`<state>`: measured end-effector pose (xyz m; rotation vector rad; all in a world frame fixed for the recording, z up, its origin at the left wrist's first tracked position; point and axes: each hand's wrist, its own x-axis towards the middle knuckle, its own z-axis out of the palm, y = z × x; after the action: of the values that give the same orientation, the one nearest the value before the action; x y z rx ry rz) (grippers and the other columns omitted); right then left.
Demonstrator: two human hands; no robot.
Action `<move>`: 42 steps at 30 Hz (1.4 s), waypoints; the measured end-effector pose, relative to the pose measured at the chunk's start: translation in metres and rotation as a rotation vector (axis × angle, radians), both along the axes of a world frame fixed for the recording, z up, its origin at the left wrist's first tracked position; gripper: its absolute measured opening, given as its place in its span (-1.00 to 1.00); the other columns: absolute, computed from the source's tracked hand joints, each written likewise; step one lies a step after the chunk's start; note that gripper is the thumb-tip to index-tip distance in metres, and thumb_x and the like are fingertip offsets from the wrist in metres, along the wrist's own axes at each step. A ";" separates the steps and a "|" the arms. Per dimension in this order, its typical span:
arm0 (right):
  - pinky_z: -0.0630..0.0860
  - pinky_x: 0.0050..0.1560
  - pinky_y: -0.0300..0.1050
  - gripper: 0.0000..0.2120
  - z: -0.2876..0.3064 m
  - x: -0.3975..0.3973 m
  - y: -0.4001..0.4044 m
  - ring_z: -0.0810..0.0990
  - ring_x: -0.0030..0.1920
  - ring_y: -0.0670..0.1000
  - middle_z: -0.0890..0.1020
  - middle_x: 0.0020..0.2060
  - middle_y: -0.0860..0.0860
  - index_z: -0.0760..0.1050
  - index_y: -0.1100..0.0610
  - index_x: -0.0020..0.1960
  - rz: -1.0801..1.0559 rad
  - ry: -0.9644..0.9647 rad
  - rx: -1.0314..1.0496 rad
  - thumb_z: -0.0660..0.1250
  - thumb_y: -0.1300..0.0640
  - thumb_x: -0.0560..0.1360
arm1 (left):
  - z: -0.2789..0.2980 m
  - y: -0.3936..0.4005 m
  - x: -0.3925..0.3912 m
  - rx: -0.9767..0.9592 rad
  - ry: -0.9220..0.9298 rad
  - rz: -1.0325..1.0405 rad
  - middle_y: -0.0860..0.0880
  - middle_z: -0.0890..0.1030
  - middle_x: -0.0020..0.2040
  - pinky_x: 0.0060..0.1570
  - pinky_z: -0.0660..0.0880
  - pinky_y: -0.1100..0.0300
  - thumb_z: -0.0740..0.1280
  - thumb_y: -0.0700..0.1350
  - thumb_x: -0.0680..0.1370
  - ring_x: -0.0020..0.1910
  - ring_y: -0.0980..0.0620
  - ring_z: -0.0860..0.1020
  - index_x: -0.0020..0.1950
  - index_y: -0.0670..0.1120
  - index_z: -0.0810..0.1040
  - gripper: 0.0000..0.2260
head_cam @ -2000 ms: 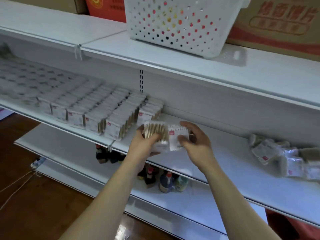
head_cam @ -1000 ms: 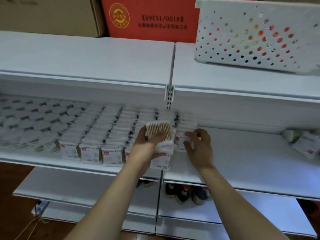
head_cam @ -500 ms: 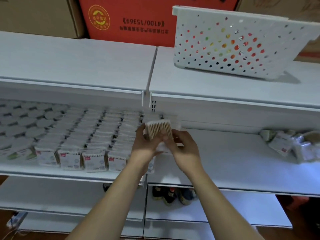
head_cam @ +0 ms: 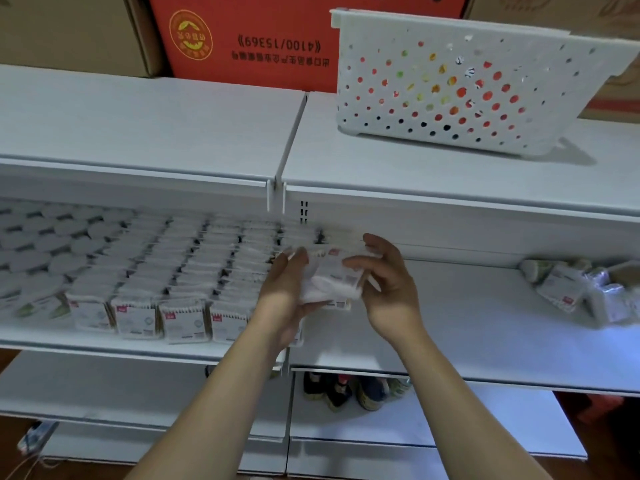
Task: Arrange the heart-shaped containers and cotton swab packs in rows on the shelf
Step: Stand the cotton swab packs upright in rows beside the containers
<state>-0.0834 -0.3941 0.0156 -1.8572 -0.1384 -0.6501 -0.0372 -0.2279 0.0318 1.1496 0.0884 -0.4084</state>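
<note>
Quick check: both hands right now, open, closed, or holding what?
Left hand: holding the swab packs from the left.
Right hand: grip on the same swab packs, thumb in front.

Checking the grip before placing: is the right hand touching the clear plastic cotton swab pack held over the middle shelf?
Touching. The head view shows the right hand with thumb and fingers pinching the clear plastic cotton swab pack's right end, no gap visible.
</note>
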 end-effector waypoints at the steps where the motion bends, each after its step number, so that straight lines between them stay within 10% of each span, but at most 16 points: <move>1: 0.46 0.31 -0.09 -0.45 -0.003 0.000 -0.002 0.42 0.40 -0.03 0.46 0.35 -0.01 0.67 -0.14 -0.01 0.014 0.021 -0.018 0.25 0.50 0.45 | 0.000 0.001 0.000 0.000 -0.012 -0.017 -0.15 0.64 0.22 0.01 0.64 -0.15 0.35 0.03 0.61 0.10 -0.16 0.67 0.40 -0.05 0.42 -0.60; 4: 0.46 0.25 -0.26 -0.53 0.001 -0.007 -0.001 0.51 0.31 -0.16 0.55 0.28 -0.02 0.71 0.02 -0.02 0.074 0.095 0.065 0.21 0.51 0.56 | -0.002 0.004 0.000 0.059 -0.083 -0.007 -0.18 0.65 0.18 0.01 0.64 -0.16 0.47 -0.16 0.53 0.09 -0.17 0.67 0.40 -0.10 0.40 -0.53; 9: 0.62 0.09 0.01 -0.65 0.012 -0.008 0.007 0.64 0.12 -0.03 0.61 0.18 -0.05 0.56 -0.04 0.25 0.027 0.338 0.376 0.25 0.31 0.59 | -0.005 0.002 0.001 0.121 -0.146 0.027 -0.14 0.67 0.13 0.02 0.63 -0.21 0.50 -0.22 0.48 0.07 -0.14 0.68 0.37 -0.08 0.40 -0.49; 17: 0.56 -0.12 -0.23 -0.64 -0.001 -0.001 -0.017 0.63 -0.08 -0.14 0.60 0.11 -0.13 0.52 -0.15 0.25 -0.214 0.349 0.118 0.41 0.19 0.53 | -0.009 0.022 0.005 0.073 -0.023 0.119 -0.15 0.55 0.26 -0.15 0.64 -0.07 0.29 -0.17 0.65 -0.14 -0.07 0.72 0.40 0.06 0.35 -0.65; 26: 0.55 -0.12 -0.20 -0.77 -0.058 0.010 -0.003 0.58 -0.16 -0.12 0.52 0.12 -0.09 0.52 -0.02 0.18 -0.192 0.403 -0.275 0.39 0.16 0.55 | -0.008 0.029 0.000 0.082 -0.023 0.193 -0.17 0.54 0.32 -0.03 0.63 -0.26 0.43 -0.04 0.56 0.15 -0.27 0.63 0.40 0.03 0.41 -0.57; 31: 0.43 0.06 -0.18 -0.75 -0.078 0.015 -0.004 0.46 0.18 0.04 0.48 0.20 0.01 0.57 0.08 0.19 -0.230 0.264 -0.557 0.42 0.17 0.52 | -0.009 0.031 0.001 0.114 -0.031 0.198 -0.18 0.55 0.31 -0.05 0.64 -0.22 0.45 -0.03 0.52 0.14 -0.24 0.64 0.40 0.02 0.43 -0.54; 42: 0.51 0.13 -0.03 -0.70 -0.076 0.019 0.004 0.41 0.26 0.11 0.45 0.28 0.10 0.57 0.09 0.24 -0.307 0.214 -0.593 0.43 0.11 0.52 | -0.006 0.024 0.000 0.134 -0.028 0.176 -0.18 0.60 0.21 -0.19 0.66 -0.05 0.42 -0.15 0.58 0.01 -0.15 0.69 0.37 -0.07 0.44 -0.62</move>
<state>-0.0647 -0.3904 -0.0606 -2.5405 0.1120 -0.6566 -0.0374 -0.2036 0.0262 1.2681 0.1936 -0.2330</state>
